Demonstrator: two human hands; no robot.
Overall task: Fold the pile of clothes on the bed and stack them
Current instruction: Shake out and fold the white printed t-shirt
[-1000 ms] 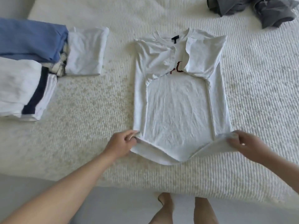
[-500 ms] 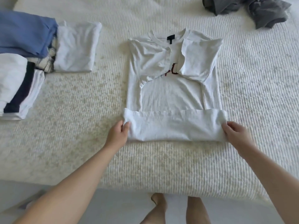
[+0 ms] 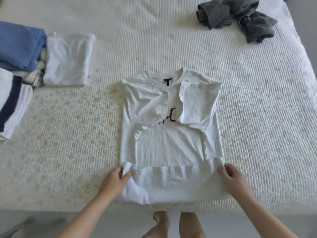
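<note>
A white T-shirt (image 3: 169, 145) lies flat near the front edge of the bed (image 3: 72, 152), neck away from me, both sleeves folded inward over red lettering. Its bottom part is doubled up toward the neck as a wide band. My left hand (image 3: 115, 182) pinches the band's left corner. My right hand (image 3: 233, 179) grips the right corner. A stack of folded clothes (image 3: 18, 69), blue on top with white and navy pieces, sits at the left edge. A folded white shirt (image 3: 68, 60) lies beside that stack.
A crumpled dark grey garment (image 3: 240, 16) lies at the far right of the bed. The white ribbed bedspread spreads between the folded stack and the T-shirt. My bare feet (image 3: 171, 225) stand on the floor just below the bed's front edge.
Both hands lifted the hem off the bed and carried it up over the shirt's lower body, so the bottom now lies doubled. The view has moved closer.
</note>
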